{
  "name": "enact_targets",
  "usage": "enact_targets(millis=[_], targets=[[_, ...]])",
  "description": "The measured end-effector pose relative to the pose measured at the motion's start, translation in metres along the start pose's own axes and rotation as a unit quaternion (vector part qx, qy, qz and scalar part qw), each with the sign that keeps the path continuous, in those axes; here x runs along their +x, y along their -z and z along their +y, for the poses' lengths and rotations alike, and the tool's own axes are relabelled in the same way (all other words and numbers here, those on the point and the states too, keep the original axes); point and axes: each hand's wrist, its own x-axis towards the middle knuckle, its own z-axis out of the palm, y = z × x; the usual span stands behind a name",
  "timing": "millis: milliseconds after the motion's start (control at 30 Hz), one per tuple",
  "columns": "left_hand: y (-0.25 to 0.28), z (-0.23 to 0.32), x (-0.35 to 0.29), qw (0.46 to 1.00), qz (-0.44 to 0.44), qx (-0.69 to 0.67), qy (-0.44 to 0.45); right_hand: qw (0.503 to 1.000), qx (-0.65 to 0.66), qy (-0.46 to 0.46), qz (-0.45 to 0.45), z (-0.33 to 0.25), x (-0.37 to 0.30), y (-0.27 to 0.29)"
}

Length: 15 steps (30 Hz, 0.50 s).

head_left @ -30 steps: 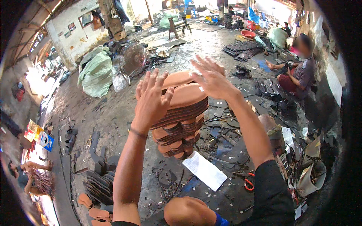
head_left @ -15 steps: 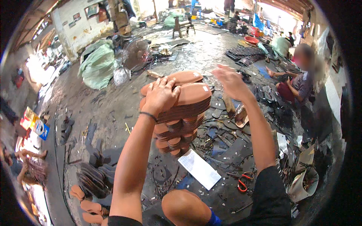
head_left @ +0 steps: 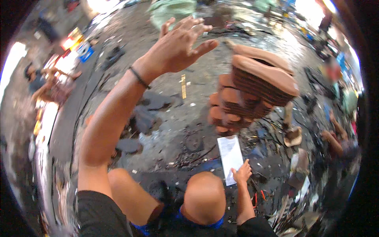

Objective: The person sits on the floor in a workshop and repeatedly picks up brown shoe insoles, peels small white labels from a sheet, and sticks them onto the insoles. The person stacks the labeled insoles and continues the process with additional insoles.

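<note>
My left hand is raised over the floor, left of the stack of soles, with fingers spread and nothing in it. A tall stack of brown shoe soles rises from the floor, bundled in layers that face different ways. At its foot lies a white sheet of paper with faint writing. My right hand is at the sheet's lower right edge, thumb and fingers apart, the thumb overlapping the paper. Just below it are red-handled scissors, partly blurred.
Dark sole pieces and scraps litter the floor. A yellow strip lies left of the stack, a tan shoe piece to its right. People sit at left and right. A green sack stands behind.
The view has turned left and down. My left hand has come off the top of the stack and swung left. My right hand has dropped from beside the stack to the paper.
</note>
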Motion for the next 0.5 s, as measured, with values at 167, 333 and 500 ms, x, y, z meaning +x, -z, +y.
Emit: enact_targets(millis=[167, 333, 500], targets=[[0.057, -0.096, -0.194, 0.981, -0.038, 0.005, 0.189, 0.992, 0.095, 0.087, 0.016, 0.03, 0.018, -0.045], [0.029, -0.087, -0.413, 0.892, -0.115, -0.08, 0.43, 0.994, -0.001, 0.088, 0.06, -0.007, -0.007, -0.019], [-0.039, -0.004, -0.529, 0.835, -0.161, -0.221, 0.478, 0.993, -0.047, 0.11, 0.009, 0.014, 0.008, -0.054]])
